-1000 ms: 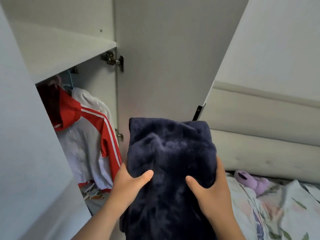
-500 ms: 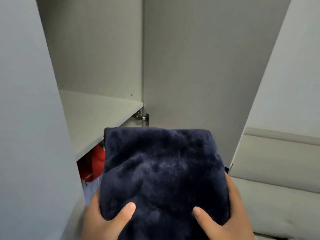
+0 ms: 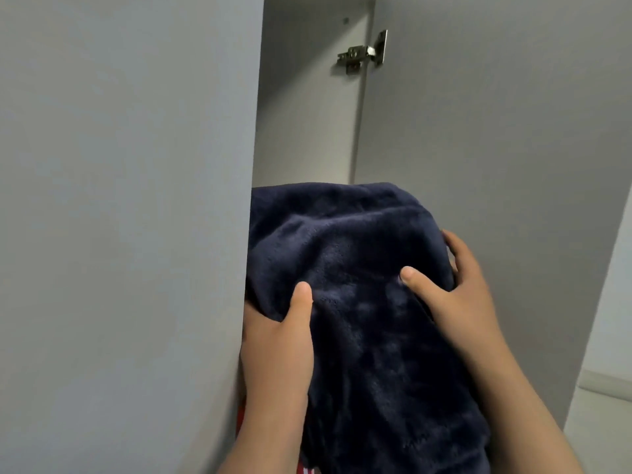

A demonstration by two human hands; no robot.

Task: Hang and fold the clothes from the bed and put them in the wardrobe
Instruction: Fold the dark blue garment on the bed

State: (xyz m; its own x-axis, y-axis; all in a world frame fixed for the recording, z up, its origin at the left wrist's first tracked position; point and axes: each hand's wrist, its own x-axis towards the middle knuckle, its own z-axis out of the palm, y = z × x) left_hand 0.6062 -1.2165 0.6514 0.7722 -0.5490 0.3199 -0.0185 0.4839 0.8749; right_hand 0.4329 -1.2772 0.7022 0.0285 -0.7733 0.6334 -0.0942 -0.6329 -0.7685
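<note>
Both hands, left hand [image 3: 277,340] and right hand [image 3: 468,295], grip the folded navy fleece [image 3: 355,268]. Their fingers hide beneath it; only thumbs show. The wardrobe door [image 3: 119,200] cuts off its left edge.

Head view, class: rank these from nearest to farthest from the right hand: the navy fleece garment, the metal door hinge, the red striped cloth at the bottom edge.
1. Navy fleece garment: gripped by the right hand.
2. Red striped cloth: low, left of the hand, beneath the garment.
3. Metal door hinge: high up on the wardrobe's inner edge.

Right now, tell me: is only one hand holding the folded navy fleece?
No, the left hand and right hand both grip the folded navy fleece, thumbs on top.
</note>
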